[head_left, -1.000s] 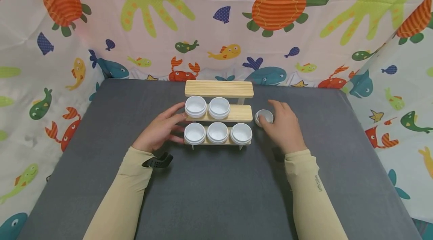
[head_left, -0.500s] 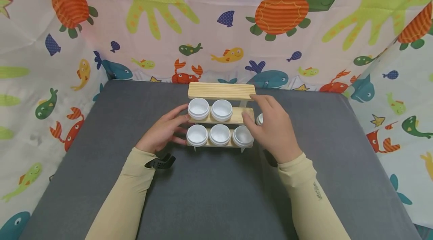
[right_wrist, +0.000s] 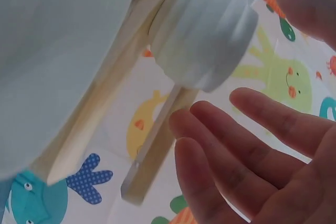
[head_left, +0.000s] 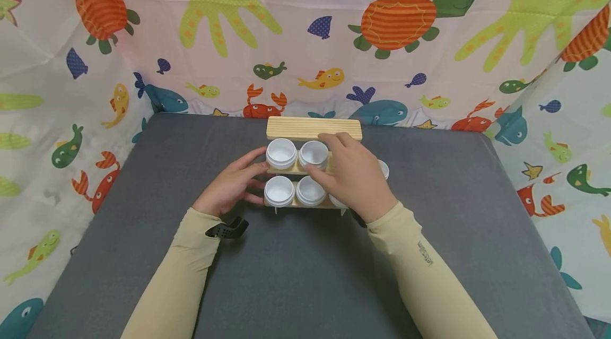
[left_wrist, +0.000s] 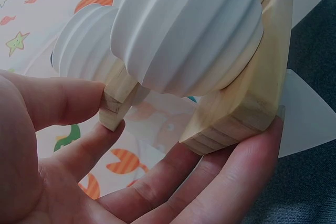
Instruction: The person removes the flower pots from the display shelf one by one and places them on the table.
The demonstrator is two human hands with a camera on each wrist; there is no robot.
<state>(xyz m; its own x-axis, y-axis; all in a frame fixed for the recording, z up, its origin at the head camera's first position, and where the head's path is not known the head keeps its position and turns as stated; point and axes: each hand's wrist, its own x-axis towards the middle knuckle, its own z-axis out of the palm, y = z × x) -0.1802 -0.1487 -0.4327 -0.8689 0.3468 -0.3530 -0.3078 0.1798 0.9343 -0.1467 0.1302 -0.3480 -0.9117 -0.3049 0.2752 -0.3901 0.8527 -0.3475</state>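
A three-tier wooden rack [head_left: 314, 128] stands on the table, carrying white ribbed cups. Two sit on the middle tier: a left cup [head_left: 281, 154] and a second cup [head_left: 313, 154]. On the lowest tier are a left cup [head_left: 279, 191], a middle cup [head_left: 310, 191] and a right cup [head_left: 337, 202], the last mostly hidden. My left hand [head_left: 234, 182] holds the rack's left side, thumb and finger pinching one tier's end [left_wrist: 115, 98]. My right hand [head_left: 358, 177] is spread at the second middle-tier cup, its thumb and fingers apart from the cup in the right wrist view [right_wrist: 205, 35].
Another white cup [head_left: 384, 169] shows past my right hand, to the right of the rack. A grey cloth [head_left: 305, 275] covers the table. A curtain [head_left: 229, 74] printed with sea animals surrounds the back and sides.
My right hand has left the loose cup at the right and moved leftward over the rack to the second middle-tier cup. The left hand keeps its hold on the rack.
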